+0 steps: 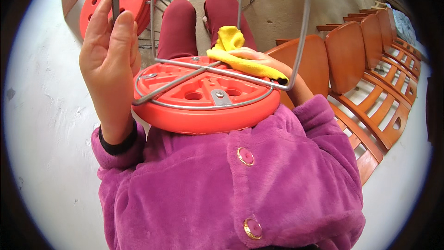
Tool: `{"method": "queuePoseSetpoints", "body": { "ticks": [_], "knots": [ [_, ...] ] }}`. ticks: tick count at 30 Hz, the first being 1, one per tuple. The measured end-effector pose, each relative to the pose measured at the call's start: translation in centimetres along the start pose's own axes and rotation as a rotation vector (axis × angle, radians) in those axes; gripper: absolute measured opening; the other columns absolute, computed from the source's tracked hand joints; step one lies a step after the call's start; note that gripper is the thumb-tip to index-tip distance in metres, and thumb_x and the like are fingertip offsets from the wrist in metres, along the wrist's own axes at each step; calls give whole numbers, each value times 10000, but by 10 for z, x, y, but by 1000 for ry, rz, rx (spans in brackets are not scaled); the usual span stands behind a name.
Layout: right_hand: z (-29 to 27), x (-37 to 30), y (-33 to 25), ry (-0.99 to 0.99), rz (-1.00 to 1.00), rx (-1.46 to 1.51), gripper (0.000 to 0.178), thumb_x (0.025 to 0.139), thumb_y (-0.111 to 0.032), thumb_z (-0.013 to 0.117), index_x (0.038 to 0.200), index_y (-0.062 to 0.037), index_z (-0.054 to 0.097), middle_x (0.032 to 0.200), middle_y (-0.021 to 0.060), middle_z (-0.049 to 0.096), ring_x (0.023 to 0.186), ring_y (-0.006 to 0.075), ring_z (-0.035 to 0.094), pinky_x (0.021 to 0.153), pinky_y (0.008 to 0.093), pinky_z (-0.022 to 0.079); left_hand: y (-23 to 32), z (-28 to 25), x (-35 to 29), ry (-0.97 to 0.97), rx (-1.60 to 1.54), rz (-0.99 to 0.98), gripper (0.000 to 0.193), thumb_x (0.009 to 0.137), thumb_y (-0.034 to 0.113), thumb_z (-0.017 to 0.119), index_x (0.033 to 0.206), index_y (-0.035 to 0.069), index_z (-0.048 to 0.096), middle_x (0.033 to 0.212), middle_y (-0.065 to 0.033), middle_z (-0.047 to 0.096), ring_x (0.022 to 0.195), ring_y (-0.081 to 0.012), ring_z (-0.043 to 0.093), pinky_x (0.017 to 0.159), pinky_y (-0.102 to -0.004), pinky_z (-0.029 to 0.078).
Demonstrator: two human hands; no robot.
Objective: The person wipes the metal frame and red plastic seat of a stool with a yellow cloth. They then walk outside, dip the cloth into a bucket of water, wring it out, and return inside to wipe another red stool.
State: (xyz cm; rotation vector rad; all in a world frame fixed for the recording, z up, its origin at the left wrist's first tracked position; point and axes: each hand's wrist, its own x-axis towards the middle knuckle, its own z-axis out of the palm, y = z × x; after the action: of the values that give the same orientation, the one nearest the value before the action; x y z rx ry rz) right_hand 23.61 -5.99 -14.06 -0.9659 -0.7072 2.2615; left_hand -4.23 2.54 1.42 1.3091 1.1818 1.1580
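A red round plastic stool (203, 111) lies upside down on my lap, its underside facing up with a grey metal ring and cross bars. The grey metal legs (303, 28) rise away from me. My left hand (108, 51) is raised at the left and wraps one metal leg near its top. My right hand (252, 55) presses a yellow cloth (240, 58) against the metal bar at the stool's far right rim. The purple fleece jacket (231, 176) fills the lower picture.
Another red stool (118, 0) stands upper left on the floor, and part of a third shows at the top centre. A row of orange wooden chairs (370, 65) runs along the right. A pale wall lies at the left.
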Motion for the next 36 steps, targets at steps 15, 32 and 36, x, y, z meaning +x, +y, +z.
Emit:
{"method": "queuePoseSetpoints", "body": {
  "ticks": [15, 32, 36],
  "knots": [
    [-3, -44, 14, 649, -560, 581, 327, 980, -244, 536, 1194, -2, 591, 1066, 139, 658, 955, 229, 673, 825, 362, 563, 3, 4, 9, 12, 60, -21, 402, 1006, 43, 524, 1401, -18, 475, 700, 76, 441, 515, 16, 323, 439, -183, 221],
    [8, -64, -45, 1119, -727, -1417, 254, 804, -147, 724, 998, -44, 598, 931, 140, 659, 880, 282, 646, 769, 350, 521, 0, 2, 4, 9, 27, 6, 424, 1015, 77, 521, 1425, -3, 449, 695, 89, 430, 480, 24, 284, 411, -189, 197],
    [-5, -50, -24, 1105, -577, -1273, 250, 806, -157, 718, 998, -46, 604, 939, 141, 661, 885, 283, 648, 773, 352, 522, 1, 6, 3, -1, 26, -12, 429, 1018, 62, 501, 1437, -4, 438, 744, 81, 472, 501, 23, 292, 424, -186, 207]
  ]
}}
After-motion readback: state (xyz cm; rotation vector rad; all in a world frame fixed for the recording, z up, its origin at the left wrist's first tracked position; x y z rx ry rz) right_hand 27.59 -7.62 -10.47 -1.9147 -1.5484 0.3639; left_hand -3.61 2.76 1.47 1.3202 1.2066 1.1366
